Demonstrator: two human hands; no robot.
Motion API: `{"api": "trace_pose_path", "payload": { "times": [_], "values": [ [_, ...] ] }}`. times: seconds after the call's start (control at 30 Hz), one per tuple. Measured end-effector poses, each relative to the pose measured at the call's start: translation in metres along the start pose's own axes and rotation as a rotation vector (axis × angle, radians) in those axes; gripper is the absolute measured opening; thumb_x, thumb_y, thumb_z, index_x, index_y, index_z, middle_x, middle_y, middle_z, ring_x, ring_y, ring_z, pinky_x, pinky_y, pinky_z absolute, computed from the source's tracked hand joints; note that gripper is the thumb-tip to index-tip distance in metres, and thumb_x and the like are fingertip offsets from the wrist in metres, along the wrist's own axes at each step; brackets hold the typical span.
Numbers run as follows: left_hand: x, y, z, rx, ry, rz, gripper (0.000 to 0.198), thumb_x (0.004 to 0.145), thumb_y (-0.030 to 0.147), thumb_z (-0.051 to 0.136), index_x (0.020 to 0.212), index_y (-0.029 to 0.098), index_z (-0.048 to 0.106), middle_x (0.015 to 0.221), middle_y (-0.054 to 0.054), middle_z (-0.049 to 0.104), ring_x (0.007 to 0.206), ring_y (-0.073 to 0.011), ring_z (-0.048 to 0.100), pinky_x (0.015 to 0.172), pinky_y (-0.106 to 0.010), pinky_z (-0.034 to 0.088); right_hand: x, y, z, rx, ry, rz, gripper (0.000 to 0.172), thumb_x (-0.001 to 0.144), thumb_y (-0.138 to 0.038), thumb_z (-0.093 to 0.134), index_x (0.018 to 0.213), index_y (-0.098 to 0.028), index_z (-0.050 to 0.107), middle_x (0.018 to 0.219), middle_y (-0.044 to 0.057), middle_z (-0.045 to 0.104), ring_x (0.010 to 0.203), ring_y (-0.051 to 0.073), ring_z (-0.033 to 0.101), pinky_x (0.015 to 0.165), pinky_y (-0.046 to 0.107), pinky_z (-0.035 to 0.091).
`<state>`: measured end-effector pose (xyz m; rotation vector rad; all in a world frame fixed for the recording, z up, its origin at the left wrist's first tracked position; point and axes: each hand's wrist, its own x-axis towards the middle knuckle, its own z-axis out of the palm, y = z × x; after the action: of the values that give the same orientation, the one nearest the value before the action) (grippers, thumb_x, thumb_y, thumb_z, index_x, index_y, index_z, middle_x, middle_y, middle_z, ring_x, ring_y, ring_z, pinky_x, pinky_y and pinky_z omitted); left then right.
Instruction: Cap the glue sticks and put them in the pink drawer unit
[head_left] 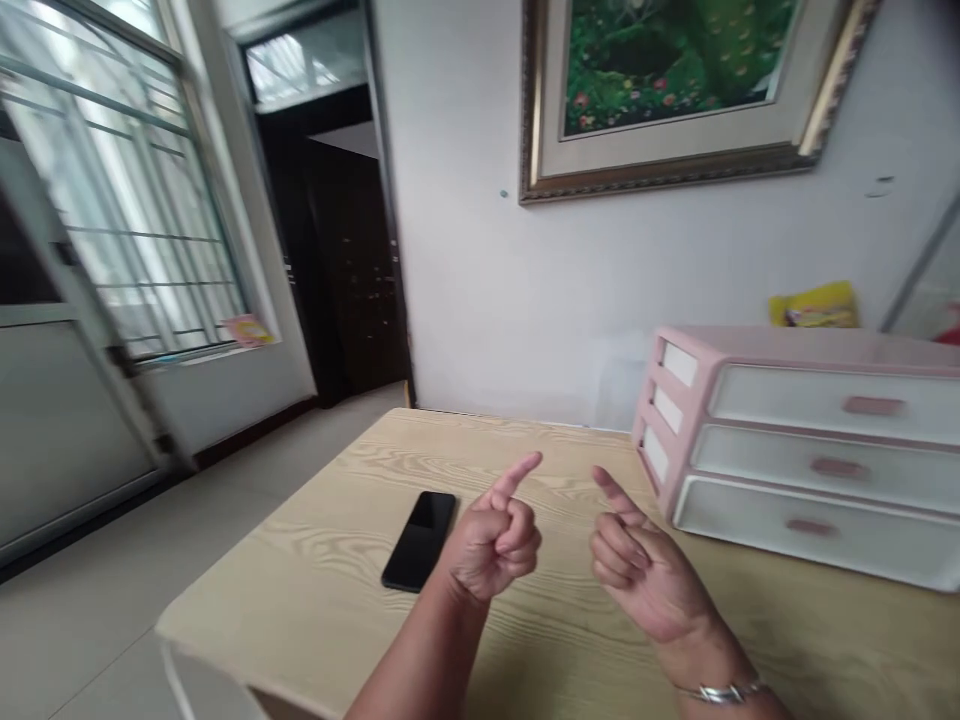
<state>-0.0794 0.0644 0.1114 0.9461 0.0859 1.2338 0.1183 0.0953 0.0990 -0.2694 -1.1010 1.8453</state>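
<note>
Nearest, a metal bracelet (pixel 721 693) circles the right wrist; if that forearm dropped low, the metal could scrape the wood-grain table (pixel 300 570) near its front edge. Both hands look empty. The left hand (pixel 491 545) has its index finger straight, angled up and inward, with the others folded into the palm; the right hand (pixel 645 580) mirrors it, index out, the rest curled. The fingertips are apart, and neither hand pinches anything. Whether either hand touches the tabletop, I cannot tell.

Just beside the left hand, the black smartphone (pixel 418 542) lies flat, screen up, between that hand and the table's left edge. It is the likeliest casualty: a careless outward sweep of the left wrist could shove it toward that edge, and a hard enough push might send it onto the tiled floor (pixel 97 640).

Farther back, the pink-and-white three-drawer organizer (pixel 810 460) stands toward the table's far right, near the right fingertip; a quick outward flick could knock knuckles against its front corner. Behind its top shows a yellow packet (pixel 817 305), whose support I cannot make out. The gilt-framed picture (pixel 667 170) hangs on the wall beyond, seemingly out of harm's way.
</note>
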Motion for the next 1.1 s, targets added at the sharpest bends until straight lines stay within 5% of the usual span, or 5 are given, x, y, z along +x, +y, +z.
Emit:
{"api": "trace_pose_path", "payload": {
  "times": [0.17,0.53,1.1],
  "values": [
    [-0.003,-0.010,-0.020,0.009,-0.007,-0.031,0.075,0.074,0.000,0.058,0.144,0.025,0.059,0.046,0.012,0.031,0.041,-0.0048,0.011,0.038,-0.011,0.021,-0.001,0.003,-0.013,0.114,-0.002,0.008,0.046,0.082,-0.021,0.073,0.126,-0.032,0.069,0.051,-0.012,0.022,0.048,0.008,0.005,0.042,0.019,0.010],
    [-0.018,-0.020,-0.030,0.011,-0.120,0.042,0.082,0.088,0.002,0.048,0.156,0.046,0.035,0.048,0.011,0.025,0.042,-0.0067,0.009,0.039,-0.010,0.024,-0.018,0.001,-0.025,0.071,-0.041,-0.068,0.071,0.087,-0.015,0.063,0.149,-0.046,0.049,0.049,-0.011,0.024,0.047,0.010,0.011,0.043,0.018,0.019],
    [-0.018,-0.011,-0.023,0.039,-0.237,0.228,0.085,0.090,-0.001,0.042,0.158,0.046,0.028,0.051,0.011,0.026,0.040,-0.0071,0.008,0.039,-0.012,0.022,-0.032,-0.017,-0.022,0.005,-0.095,-0.158,0.074,0.087,-0.013,0.062,0.144,-0.058,0.048,0.045,-0.012,0.021,0.044,0.009,0.008,0.042,0.018,0.019]
  ]
}}
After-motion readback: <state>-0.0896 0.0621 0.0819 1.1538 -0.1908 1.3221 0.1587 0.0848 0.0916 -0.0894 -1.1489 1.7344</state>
